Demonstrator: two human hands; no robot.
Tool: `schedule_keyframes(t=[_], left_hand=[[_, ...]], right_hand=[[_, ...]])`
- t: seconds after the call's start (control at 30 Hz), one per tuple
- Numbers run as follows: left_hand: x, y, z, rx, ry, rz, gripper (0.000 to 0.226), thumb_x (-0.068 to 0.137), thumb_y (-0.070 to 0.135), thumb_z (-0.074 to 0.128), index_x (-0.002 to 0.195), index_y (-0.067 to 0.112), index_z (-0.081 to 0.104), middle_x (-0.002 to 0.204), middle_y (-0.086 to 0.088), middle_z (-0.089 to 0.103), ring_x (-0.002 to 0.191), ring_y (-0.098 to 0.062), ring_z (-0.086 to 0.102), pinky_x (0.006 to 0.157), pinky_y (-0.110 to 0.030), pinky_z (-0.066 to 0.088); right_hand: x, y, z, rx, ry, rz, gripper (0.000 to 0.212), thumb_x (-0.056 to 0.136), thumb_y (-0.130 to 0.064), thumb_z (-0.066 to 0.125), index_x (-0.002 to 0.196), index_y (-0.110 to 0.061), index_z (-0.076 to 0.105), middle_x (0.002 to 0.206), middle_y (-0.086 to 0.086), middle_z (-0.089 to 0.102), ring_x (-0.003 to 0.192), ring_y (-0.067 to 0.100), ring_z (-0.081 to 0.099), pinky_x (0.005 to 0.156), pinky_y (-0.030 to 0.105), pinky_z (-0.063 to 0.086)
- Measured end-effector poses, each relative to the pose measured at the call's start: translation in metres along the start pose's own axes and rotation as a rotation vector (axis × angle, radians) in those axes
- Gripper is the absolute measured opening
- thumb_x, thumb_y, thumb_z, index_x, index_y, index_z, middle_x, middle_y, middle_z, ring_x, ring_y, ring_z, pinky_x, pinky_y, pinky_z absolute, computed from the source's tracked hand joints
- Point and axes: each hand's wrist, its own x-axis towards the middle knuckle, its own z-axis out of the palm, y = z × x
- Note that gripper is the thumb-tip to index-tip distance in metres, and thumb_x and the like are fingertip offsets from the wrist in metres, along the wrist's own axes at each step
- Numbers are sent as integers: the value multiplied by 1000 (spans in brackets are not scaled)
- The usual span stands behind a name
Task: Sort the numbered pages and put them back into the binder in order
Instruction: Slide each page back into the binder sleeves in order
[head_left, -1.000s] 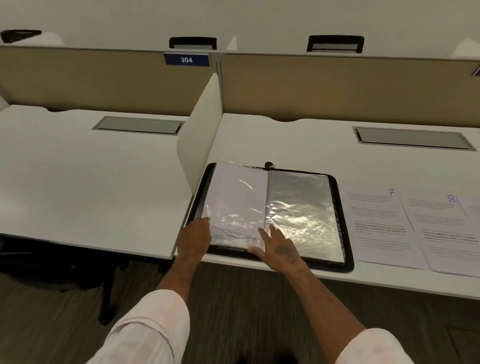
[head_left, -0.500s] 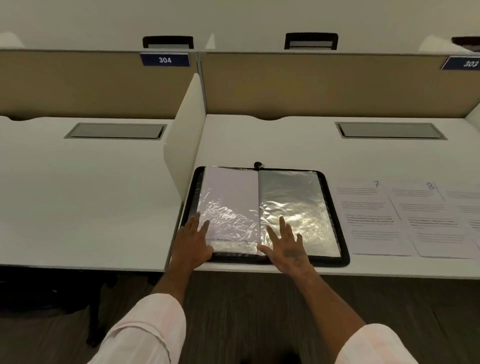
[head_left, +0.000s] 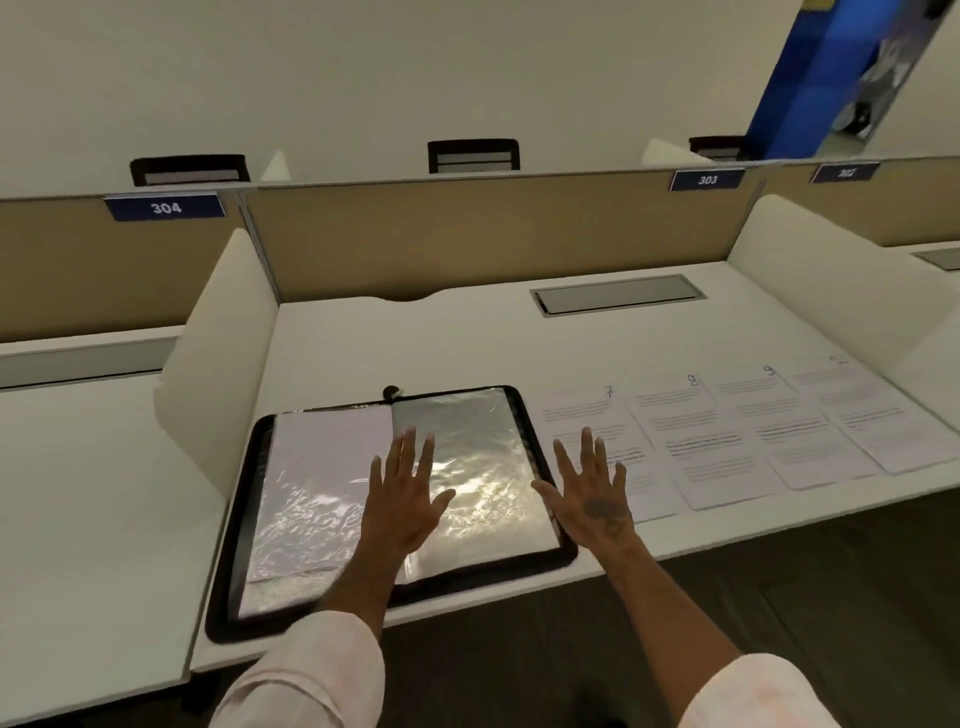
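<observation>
Fingers (head_left: 587, 452) straight, spread, both hands, gripping nothing. Head view: left hand (head_left: 405, 499) moved from binder (head_left: 224, 571) edge onto empty right pocket (head_left: 467, 431); right hand (head_left: 592, 493) moved off binder over page 7 (head_left: 582, 410), just beside it. Likely next: insert 7.

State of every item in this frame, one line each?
Binder: open, flat on the desk.
Left sleeve: holds a white sheet.
Right sleeve: looks empty.
Page 7, page 8, page 9: loose, face up, beside the binder.
Left hand: open, over the binder.
Right hand: open, over page 7's edge.
</observation>
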Motion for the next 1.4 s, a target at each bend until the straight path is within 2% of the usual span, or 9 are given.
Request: schedule_keyframes(t=[0.1, 0.37, 0.5, 0.6, 0.87, 1.07, 1.2, 1.33, 1.4], left_hand=[[25, 42, 12, -6, 1, 23, 87, 87, 73, 11, 156, 23, -6, 162, -6, -17, 150, -25, -13, 120, -50, 1], [84, 146, 42, 8, -41, -14, 87, 88, 72, 13, 156, 21, -7, 162, -5, -18, 149, -22, -14, 120, -51, 2], [103, 188, 50, -16, -65, -66, 88, 96, 63, 36, 156, 19, -11, 160, -4, -22, 150, -23, -16, 122, -52, 2], [109, 208, 58, -2, -104, -104, 87, 97, 62, 33, 153, 18, -18, 161, -6, -23, 149, -22, -20, 121, -49, -3], [125, 230, 84, -22, -274, -207, 85, 97, 65, 29, 157, 16, -6, 162, -9, -20, 150, -24, -19, 121, -49, -6], [141, 238, 101, -99, -299, -282, 89, 95, 67, 34, 157, 14, 0, 164, -13, -11, 151, -29, -11, 120, -49, -1], [140, 247, 110, -192, -327, -372, 94, 94, 67, 37, 157, 12, -5, 164, -14, -11, 151, -28, -12, 121, -48, 0], [141, 254, 120, -202, -325, -424, 99, 92, 67, 39, 155, 8, -10, 163, -15, -12, 150, -27, -14, 121, -48, 0], [144, 258, 125, -197, -302, -446, 99, 93, 66, 39, 155, 6, -10, 164, -15, -10, 151, -27, -13, 122, -50, 1]], right_hand=[[14, 46, 0, 20, 36, 23, 89, 71, -78, -20, 147, -30, -25, 156, 12, -32, 148, 31, -18, 118, 56, -1], [54, 148, 3, 63, -5, 3, 97, 66, -80, -28, 149, -29, -20, 158, 11, -27, 148, 31, -17, 118, 57, -3], [73, 180, 11, 61, -34, -47, 105, 63, -80, -34, 152, -29, -13, 160, 12, -21, 149, 32, -13, 117, 57, -1], [84, 190, 21, 79, -60, -92, 108, 64, -81, -32, 155, -28, -6, 160, 12, -19, 149, 31, -13, 117, 58, -2], [106, 190, 48, 64, -132, -137, 120, 56, -79, -40, 156, -28, 0, 162, 11, -15, 149, 30, -14, 115, 55, -12], [118, 185, 57, 52, -117, -93, 109, 74, -77, -27, 155, -23, 24, 161, 20, 9, 149, 37, 8, 112, 58, -6], [118, 181, 61, 37, -212, -72, 114, 63, -75, -39, 156, -25, 3, 162, 20, -1, 150, 35, -4, 111, 55, -22], [117, 177, 67, 34, -212, -67, 89, 92, -67, -5, 146, -16, 45, 146, 26, 42, 137, 41, 40, 110, 64, 20], [118, 177, 69, 49, -208, -70, 83, 95, -65, 3, 144, -14, 47, 142, 26, 48, 133, 41, 45, 107, 64, 24]])
